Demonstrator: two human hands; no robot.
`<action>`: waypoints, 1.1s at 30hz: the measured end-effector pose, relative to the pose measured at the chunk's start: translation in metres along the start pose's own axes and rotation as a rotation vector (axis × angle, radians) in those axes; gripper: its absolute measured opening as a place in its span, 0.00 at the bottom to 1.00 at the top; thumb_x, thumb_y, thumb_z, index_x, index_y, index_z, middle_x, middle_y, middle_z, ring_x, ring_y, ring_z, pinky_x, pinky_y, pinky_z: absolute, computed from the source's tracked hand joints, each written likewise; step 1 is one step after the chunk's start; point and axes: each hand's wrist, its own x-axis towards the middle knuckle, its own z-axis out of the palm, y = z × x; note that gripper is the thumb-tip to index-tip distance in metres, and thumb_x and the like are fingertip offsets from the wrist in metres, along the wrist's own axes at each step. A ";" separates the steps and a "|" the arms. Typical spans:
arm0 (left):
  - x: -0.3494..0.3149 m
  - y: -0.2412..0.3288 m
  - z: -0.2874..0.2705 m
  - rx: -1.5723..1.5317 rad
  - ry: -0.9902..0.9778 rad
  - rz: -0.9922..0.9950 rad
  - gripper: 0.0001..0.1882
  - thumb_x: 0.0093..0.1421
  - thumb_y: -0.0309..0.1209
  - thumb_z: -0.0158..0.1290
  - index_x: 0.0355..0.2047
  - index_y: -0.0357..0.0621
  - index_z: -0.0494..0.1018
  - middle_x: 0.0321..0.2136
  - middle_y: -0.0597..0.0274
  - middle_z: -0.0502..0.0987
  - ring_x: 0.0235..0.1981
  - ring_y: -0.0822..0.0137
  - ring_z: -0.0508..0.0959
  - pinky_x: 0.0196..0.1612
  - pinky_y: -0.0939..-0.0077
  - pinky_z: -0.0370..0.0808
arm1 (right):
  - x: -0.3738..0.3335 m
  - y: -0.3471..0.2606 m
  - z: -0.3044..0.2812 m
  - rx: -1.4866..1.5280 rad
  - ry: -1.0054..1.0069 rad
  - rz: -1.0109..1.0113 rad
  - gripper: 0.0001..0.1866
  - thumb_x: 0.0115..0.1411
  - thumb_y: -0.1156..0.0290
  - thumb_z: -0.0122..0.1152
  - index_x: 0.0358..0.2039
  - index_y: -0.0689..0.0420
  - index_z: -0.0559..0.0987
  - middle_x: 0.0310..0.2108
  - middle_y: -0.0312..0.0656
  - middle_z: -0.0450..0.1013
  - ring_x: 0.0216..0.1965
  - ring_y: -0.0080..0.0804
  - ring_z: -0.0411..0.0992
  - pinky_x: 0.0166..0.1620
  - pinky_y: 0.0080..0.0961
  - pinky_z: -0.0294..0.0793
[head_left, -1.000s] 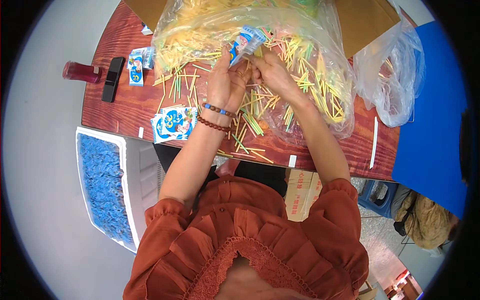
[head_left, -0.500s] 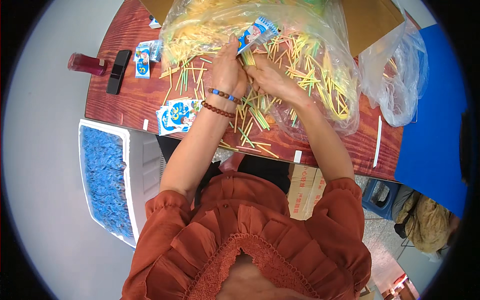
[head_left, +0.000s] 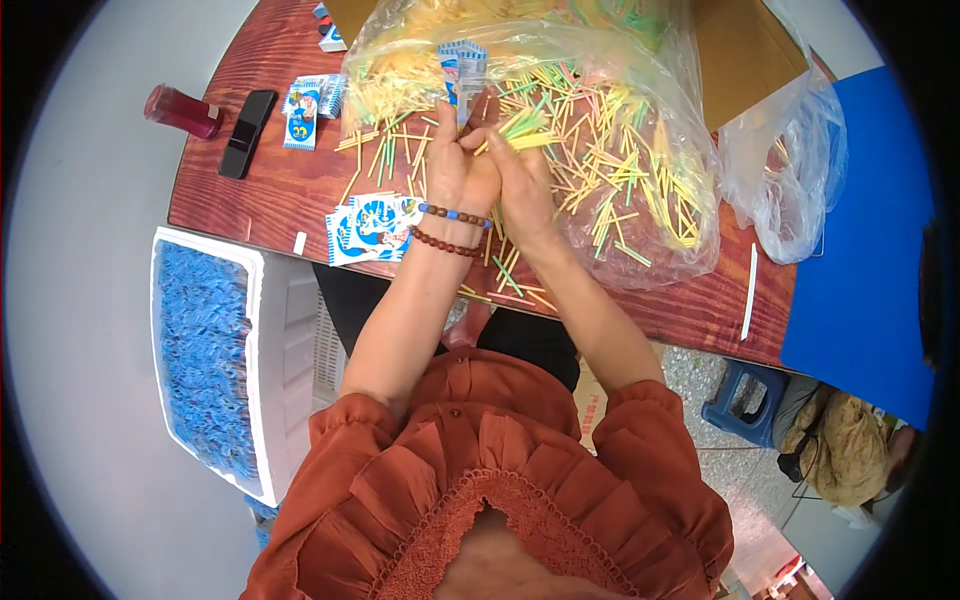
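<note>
My left hand, wearing two beaded bracelets, is closed on a small blue-and-white packet that points away from me. Beside it, touching, my right hand grips a bundle of thin yellow and green sticks, their ends fanning out past the fingers. Just beyond both hands lies a large clear plastic bag, spread open. Many loose sticks in yellow, green and pink lie on and in it. Several flat packets of the same kind rest left of my left wrist.
More packets, a black phone and a red bottle occupy the table's left. A white foam box full of blue packets stands lower left. Rightward are a crumpled clear bag, a blue sheet and a blue stool.
My right hand has drawn back toward me beside the left, and its stick bundle now shows plainly. The packet has swung from a rightward tilt to nearly upright and shifted left.
</note>
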 end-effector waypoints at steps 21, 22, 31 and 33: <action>-0.042 0.034 0.007 0.333 -0.073 0.344 0.12 0.66 0.35 0.48 0.37 0.39 0.75 0.37 0.65 0.78 0.39 0.77 0.75 0.43 0.81 0.70 | 0.037 -0.059 0.037 -0.457 -0.149 -0.352 0.20 0.68 0.63 0.39 0.49 0.63 0.74 0.53 0.43 0.70 0.64 0.40 0.55 0.64 0.34 0.51; -0.041 0.034 0.006 0.309 -0.058 0.332 0.11 0.66 0.34 0.48 0.37 0.39 0.75 0.36 0.66 0.78 0.38 0.79 0.74 0.43 0.82 0.70 | 0.037 -0.055 0.036 -0.462 -0.154 -0.353 0.20 0.68 0.63 0.39 0.49 0.63 0.74 0.53 0.43 0.70 0.64 0.40 0.55 0.64 0.34 0.51; -0.034 0.023 0.003 0.226 -0.056 0.306 0.10 0.66 0.34 0.49 0.34 0.41 0.75 0.33 0.69 0.78 0.35 0.80 0.73 0.41 0.83 0.69 | 0.037 -0.051 0.035 -0.289 -0.119 -0.260 0.22 0.67 0.63 0.42 0.54 0.63 0.71 0.58 0.43 0.65 0.68 0.38 0.45 0.66 0.32 0.41; -0.033 0.022 0.003 0.229 -0.051 0.308 0.10 0.66 0.34 0.49 0.34 0.41 0.75 0.33 0.69 0.78 0.34 0.80 0.73 0.41 0.82 0.69 | 0.034 -0.054 0.035 -0.205 -0.108 -0.259 0.23 0.66 0.63 0.43 0.56 0.64 0.70 0.60 0.43 0.64 0.68 0.38 0.44 0.66 0.33 0.41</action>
